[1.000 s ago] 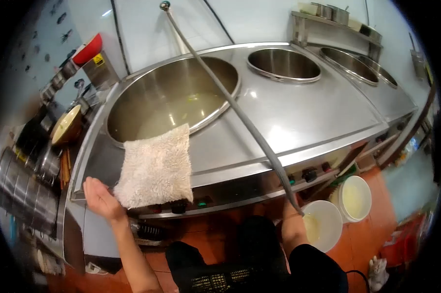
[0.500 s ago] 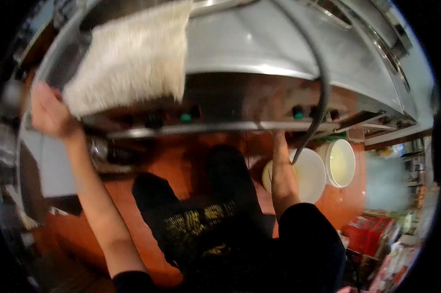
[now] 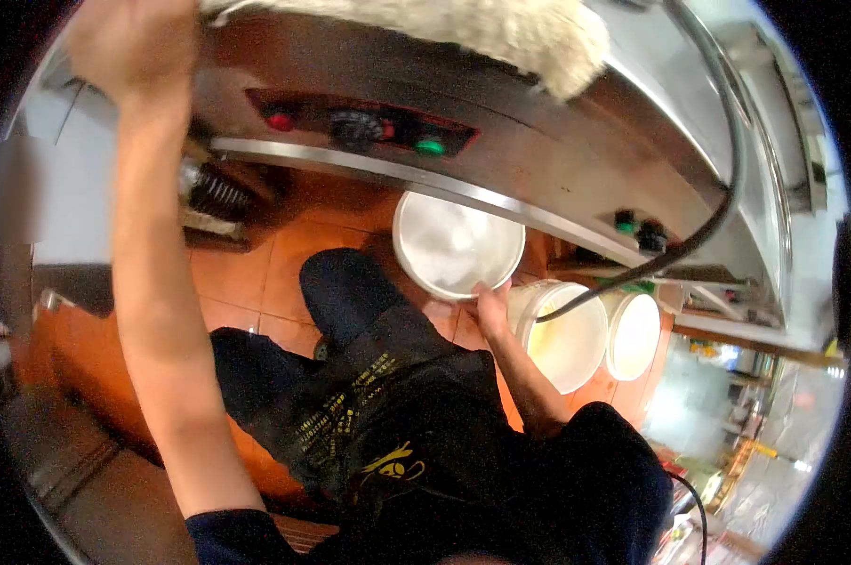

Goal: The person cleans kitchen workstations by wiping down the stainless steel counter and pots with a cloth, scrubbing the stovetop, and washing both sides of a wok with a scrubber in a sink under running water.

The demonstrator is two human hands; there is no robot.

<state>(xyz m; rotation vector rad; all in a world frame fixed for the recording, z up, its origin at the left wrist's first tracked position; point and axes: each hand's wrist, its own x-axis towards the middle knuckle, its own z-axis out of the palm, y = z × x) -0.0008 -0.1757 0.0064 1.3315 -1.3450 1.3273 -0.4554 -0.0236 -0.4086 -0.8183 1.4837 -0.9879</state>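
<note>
A cream, shaggy cloth (image 3: 501,33) lies across the top edge of a metal counter, partly out of frame. My left hand (image 3: 138,47) is closed at the cloth's left end, smeared by motion, with its fingers partly cut off. Below the counter front, my right hand (image 3: 489,306) grips the near rim of a white round bucket (image 3: 458,247), which is tilted so that its inside shows.
Knobs and a green button (image 3: 430,147) line the steel front (image 3: 538,141). A dark hose (image 3: 698,235) hangs down into a white bucket (image 3: 581,348) with yellowish contents. Another white bucket (image 3: 634,337) stands beside it on the orange tiled floor (image 3: 275,254).
My view has turned and come closer to the counter. The cloth appears farther right. My right hand, earlier under the counter edge, now shows with the white round bucket in its grip.
</note>
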